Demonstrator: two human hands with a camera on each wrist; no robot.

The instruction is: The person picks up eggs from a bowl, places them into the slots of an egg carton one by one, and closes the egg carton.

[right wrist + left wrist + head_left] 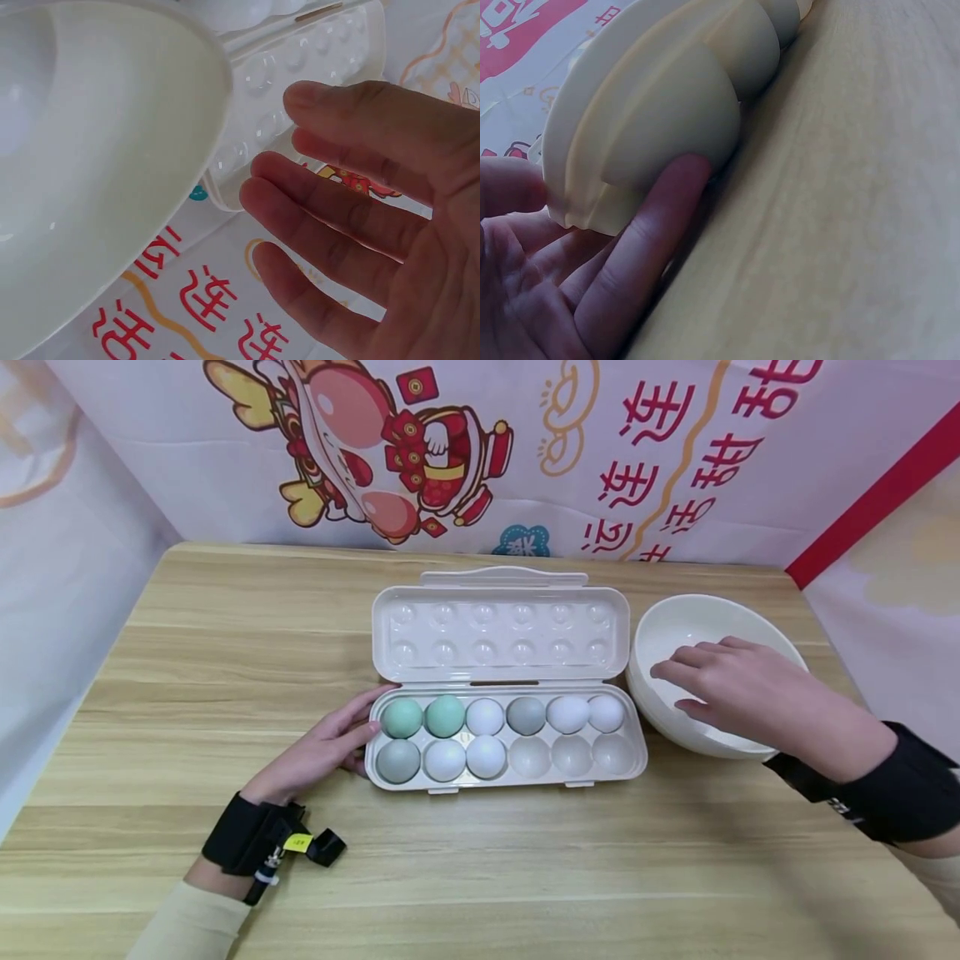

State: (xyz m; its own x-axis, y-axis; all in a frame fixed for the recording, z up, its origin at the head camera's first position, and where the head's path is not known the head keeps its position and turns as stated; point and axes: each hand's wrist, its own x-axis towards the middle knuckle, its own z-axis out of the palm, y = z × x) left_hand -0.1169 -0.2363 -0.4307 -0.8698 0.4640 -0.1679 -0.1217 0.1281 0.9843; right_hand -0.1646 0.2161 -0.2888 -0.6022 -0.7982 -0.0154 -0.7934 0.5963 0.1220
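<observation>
A: What is the left hand [318, 752] doing?

B: It is lying on the worktop [225, 677] with relaxed fingers [656, 217] touching the left end of the open egg box [508, 739]; its grip is released, clasping nothing.

A: And the right hand [738, 689]?

B: It is hovering over the white bowl [667, 627] just right of the box, fingers spread, holding nothing.

A: Where are the eggs [486, 717]?

B: Nine are sitting in the box, six along the back row and three in front at the left.
</observation>
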